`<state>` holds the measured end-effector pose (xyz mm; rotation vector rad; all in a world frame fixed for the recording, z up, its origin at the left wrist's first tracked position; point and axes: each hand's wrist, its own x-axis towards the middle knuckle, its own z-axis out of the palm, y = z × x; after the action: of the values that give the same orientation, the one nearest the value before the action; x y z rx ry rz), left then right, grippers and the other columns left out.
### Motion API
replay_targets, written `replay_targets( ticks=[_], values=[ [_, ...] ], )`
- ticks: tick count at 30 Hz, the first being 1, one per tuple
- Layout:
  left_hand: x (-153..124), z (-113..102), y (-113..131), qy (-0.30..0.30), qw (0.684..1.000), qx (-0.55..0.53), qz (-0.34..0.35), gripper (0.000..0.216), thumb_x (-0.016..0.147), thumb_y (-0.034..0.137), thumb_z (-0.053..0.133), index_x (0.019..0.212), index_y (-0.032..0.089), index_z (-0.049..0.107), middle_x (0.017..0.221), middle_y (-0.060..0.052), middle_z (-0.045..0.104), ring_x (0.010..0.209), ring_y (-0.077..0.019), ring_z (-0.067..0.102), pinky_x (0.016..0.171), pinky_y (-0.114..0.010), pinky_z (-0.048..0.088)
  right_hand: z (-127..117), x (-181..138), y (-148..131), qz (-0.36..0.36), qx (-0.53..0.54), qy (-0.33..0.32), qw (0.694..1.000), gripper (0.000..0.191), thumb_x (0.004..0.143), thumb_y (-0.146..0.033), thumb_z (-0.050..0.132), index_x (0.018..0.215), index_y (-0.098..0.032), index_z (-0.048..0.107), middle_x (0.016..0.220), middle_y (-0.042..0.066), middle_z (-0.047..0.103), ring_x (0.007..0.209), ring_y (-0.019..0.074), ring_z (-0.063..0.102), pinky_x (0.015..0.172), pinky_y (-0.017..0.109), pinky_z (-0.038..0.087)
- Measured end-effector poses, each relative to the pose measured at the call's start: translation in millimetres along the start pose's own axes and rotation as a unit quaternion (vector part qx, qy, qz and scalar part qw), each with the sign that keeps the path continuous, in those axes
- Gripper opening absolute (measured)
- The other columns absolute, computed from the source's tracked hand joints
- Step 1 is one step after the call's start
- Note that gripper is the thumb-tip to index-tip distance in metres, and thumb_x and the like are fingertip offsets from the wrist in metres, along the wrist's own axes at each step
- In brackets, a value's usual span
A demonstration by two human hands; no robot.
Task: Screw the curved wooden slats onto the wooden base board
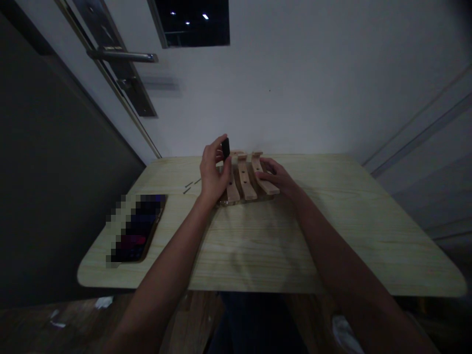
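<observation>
My left hand (215, 172) pinches a small black rectangular piece (225, 147) upright between thumb and forefinger. Below and beside it are several curved light-wood pieces with dark holes, like wooden hooks. One wooden piece (233, 191) lies partly behind my left thumb, and the middle wooden piece (245, 178) is untouched. The rightmost wooden piece (266, 185) is in the grasp of my right hand (276, 173), thumb on top, other fingers partly hidden behind it. Under the pieces is what looks like a clear plastic bag (267, 197). Several thin screws (189, 185) lie left of my left hand.
A phone (142, 226) lies near the left edge of the pale wood-grain table (258, 246). A white door with a metal handle (125, 56) and a dark window (195, 22) rises behind the table. Scraps of white litter (104, 302) are on the floor.
</observation>
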<state>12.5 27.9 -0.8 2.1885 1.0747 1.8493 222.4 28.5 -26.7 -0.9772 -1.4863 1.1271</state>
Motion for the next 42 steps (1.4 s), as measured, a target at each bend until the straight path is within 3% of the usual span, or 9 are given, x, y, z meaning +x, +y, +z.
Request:
replay_targets(
  ticks=[4, 8, 16, 23, 27, 31, 35, 42],
  values=[
    [-1.2, -1.0, 1.1, -0.024, 1.000, -0.018, 0.003, 0.042, 0.094, 0.042, 0.041, 0.134, 0.027, 0.041, 0.127, -0.009, 0.054, 0.103, -0.0172, 0.059, 0.080, -0.028, 0.054, -1.1, 0.6, 2.3, 0.009, -0.006, 0.000, 1.000, 0.060, 0.061, -0.045, 0.079, 0.112, -0.022, 0.059, 0.122, 0.010, 0.063, 0.115, 0.0282, 0.056, 0.101, 0.047, 0.044],
    [-0.8, 0.8, -0.2, -0.016, 0.999, -0.038, -0.020, 0.042, 0.090, 0.038, 0.051, 0.130, 0.027, 0.044, 0.126, -0.008, 0.056, 0.098, -0.0154, 0.062, 0.079, -0.027, 0.055, -0.6, 1.6, 5.2, 0.013, 0.013, 0.008, 1.000, 0.060, 0.059, -0.046, 0.080, 0.111, -0.023, 0.059, 0.123, 0.010, 0.062, 0.115, 0.0280, 0.057, 0.101, 0.047, 0.044],
    [-1.8, 4.1, -6.8, -0.006, 0.995, -0.083, -0.049, 0.046, 0.088, 0.036, 0.056, 0.129, 0.030, 0.037, 0.106, -0.004, 0.064, 0.087, -0.0132, 0.067, 0.071, -0.024, 0.057, -0.2, 1.1, 6.7, 0.007, 0.018, 0.001, 1.000, 0.060, 0.060, -0.046, 0.079, 0.112, -0.024, 0.059, 0.124, 0.009, 0.062, 0.117, 0.0275, 0.056, 0.102, 0.047, 0.044],
    [-2.1, 2.6, -4.3, -0.062, 0.990, -0.124, -0.020, 0.048, 0.094, 0.040, 0.044, 0.138, 0.033, 0.027, 0.121, -0.009, 0.060, 0.098, -0.0158, 0.067, 0.083, -0.030, 0.056, 0.4, 0.4, 3.2, 0.000, 0.007, -0.003, 1.000, 0.059, 0.061, -0.046, 0.079, 0.112, -0.023, 0.059, 0.125, 0.009, 0.061, 0.117, 0.0275, 0.056, 0.102, 0.047, 0.043],
    [-1.0, 2.4, -1.9, -0.067, 0.990, -0.122, -0.029, 0.048, 0.092, 0.042, 0.049, 0.136, 0.032, 0.033, 0.126, -0.009, 0.055, 0.103, -0.0176, 0.064, 0.078, -0.029, 0.057, 1.8, 0.4, 2.8, -0.006, 0.021, 0.004, 1.000, 0.056, 0.060, -0.044, 0.080, 0.107, -0.022, 0.060, 0.122, 0.009, 0.063, 0.115, 0.0267, 0.057, 0.102, 0.046, 0.043],
    [0.1, 1.7, -3.6, -0.017, 0.997, -0.066, -0.037, 0.049, 0.083, 0.044, 0.062, 0.128, 0.030, 0.047, 0.126, -0.008, 0.050, 0.100, -0.0170, 0.060, 0.069, -0.024, 0.056, 2.1, 1.1, 4.9, -0.008, 0.019, 0.005, 1.000, 0.057, 0.060, -0.046, 0.080, 0.109, -0.022, 0.060, 0.121, 0.010, 0.064, 0.115, 0.0270, 0.057, 0.102, 0.047, 0.044],
    [0.9, 0.2, -5.2, 0.002, 0.998, -0.051, -0.036, 0.043, 0.085, 0.042, 0.060, 0.125, 0.029, 0.050, 0.117, -0.006, 0.055, 0.091, -0.0129, 0.059, 0.067, -0.021, 0.055, 0.6, 1.6, 5.7, 0.003, 0.019, 0.000, 1.000, 0.063, 0.059, -0.046, 0.080, 0.112, -0.020, 0.059, 0.123, 0.011, 0.062, 0.116, 0.0282, 0.057, 0.102, 0.047, 0.044],
    [-0.1, -0.8, 2.8, -0.042, 0.994, -0.096, -0.023, 0.052, 0.092, 0.042, 0.048, 0.140, 0.029, 0.033, 0.120, -0.008, 0.062, 0.092, -0.0134, 0.064, 0.075, -0.025, 0.056, 0.9, 0.2, 2.1, -0.013, 0.015, -0.010, 1.000, 0.056, 0.061, -0.046, 0.079, 0.108, -0.022, 0.059, 0.120, 0.009, 0.064, 0.113, 0.0264, 0.058, 0.101, 0.046, 0.045]
  ],
)
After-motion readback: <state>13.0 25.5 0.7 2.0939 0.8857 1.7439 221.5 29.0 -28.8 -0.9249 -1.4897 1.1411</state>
